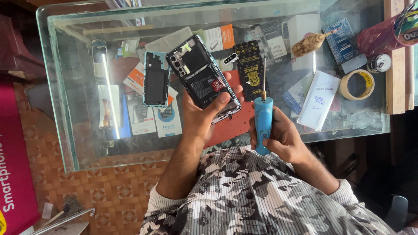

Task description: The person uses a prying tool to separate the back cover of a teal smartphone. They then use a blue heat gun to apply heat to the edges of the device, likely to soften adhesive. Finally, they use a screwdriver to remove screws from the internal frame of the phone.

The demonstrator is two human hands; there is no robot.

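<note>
A view from above looks down on a person's two hands over a glass-topped bench (78, 130). The left hand (202, 115) holds an opened smartphone (202, 78) with its back cover off, so the dark inner parts and battery face up; the fingers (237, 90) wrap round its right edge and the thumb presses on its lower face, clamped on the phone. The phone is tilted, lifted just above the bench, near the middle of the view. The right hand (281, 137) grips a blue electric screwdriver (263, 117) upright, fingers closed round its handle, the thin metal bit pointing away from the person (its tip is just beside the phone, not touching it). On the glass to the left of the phone lies a removed back cover (156, 78), dark with a pale blue edge. To the right lie a roll of tape (357, 85), a white paper slip (320, 100) and a black card with yellow print (250, 72).
</note>
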